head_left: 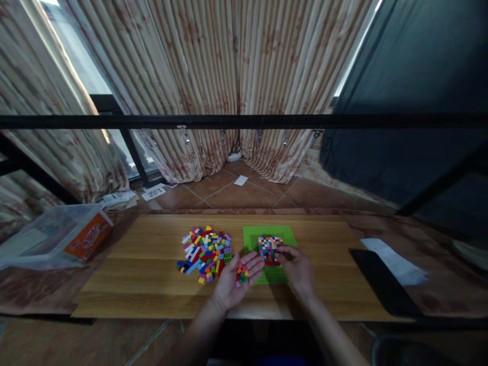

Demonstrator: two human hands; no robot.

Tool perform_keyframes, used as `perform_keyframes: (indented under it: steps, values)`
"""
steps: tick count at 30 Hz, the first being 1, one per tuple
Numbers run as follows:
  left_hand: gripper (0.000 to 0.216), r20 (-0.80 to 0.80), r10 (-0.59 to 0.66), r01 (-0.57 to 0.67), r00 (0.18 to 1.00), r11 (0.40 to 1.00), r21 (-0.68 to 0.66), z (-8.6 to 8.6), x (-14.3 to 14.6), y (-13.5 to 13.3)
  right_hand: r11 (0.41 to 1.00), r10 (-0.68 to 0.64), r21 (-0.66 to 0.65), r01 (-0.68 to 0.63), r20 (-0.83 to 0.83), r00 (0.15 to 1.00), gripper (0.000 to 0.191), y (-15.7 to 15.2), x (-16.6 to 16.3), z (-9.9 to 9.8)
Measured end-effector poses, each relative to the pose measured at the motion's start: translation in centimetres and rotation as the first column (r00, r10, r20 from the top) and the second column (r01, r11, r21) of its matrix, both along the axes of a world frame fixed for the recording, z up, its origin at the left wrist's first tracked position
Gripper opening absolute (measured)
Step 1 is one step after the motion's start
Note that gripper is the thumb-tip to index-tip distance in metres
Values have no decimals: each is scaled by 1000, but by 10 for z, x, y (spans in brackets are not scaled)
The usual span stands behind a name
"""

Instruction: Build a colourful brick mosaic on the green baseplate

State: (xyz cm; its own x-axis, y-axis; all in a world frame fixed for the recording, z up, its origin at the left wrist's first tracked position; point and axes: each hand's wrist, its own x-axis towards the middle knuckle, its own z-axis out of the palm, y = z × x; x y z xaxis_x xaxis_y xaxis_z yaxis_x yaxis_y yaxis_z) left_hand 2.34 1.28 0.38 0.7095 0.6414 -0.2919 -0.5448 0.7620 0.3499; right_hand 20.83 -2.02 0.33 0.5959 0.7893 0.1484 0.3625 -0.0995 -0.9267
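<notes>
My left hand [233, 282] is palm up with its fingers stretched out, cupping several small toy bricks [241, 274] in mixed colours. Its fingertips reach over the left part of a green studded baseplate [249, 234]. On that plate sits a block of many-coloured bricks [270, 243], with red ones along its near side. My right hand [296, 267] is at the right side of this block, thumb and index finger pinched together against it. Whatever is between those fingertips is too small to make out.
A loose heap of toy bricks [208, 254] lies left of the plate on the wooden table [133, 274]. A clear plastic box [49, 234] with an orange label stands past the table's left end. On the right are a black flat pad [381, 279] and white paper [396, 262].
</notes>
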Motion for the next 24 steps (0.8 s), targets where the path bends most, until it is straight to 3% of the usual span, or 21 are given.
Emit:
perform_keyframes:
  steps: [3,6,8,16,24]
  values:
    - [45,29,5,-5,1000,1000,-4,-1,0,0,995,30,83,-51,245,969,18,-13,-21,14]
    - [45,39,9,-9,999,1000,-7,-2,0,0,939,317,55,-340,247,916,18,-27,-49,20]
    - [44,43,8,-8,999,1000,-5,-2,0,0,901,411,31,-432,259,874,18,-33,-65,18]
    - [47,45,-4,3,999,1000,31,-4,-1,1,935,349,-81,-344,363,864,12,-39,-87,8]
    - [45,41,-13,12,999,1000,20,-5,-1,2,940,334,-24,-341,284,899,11,-35,-88,1]
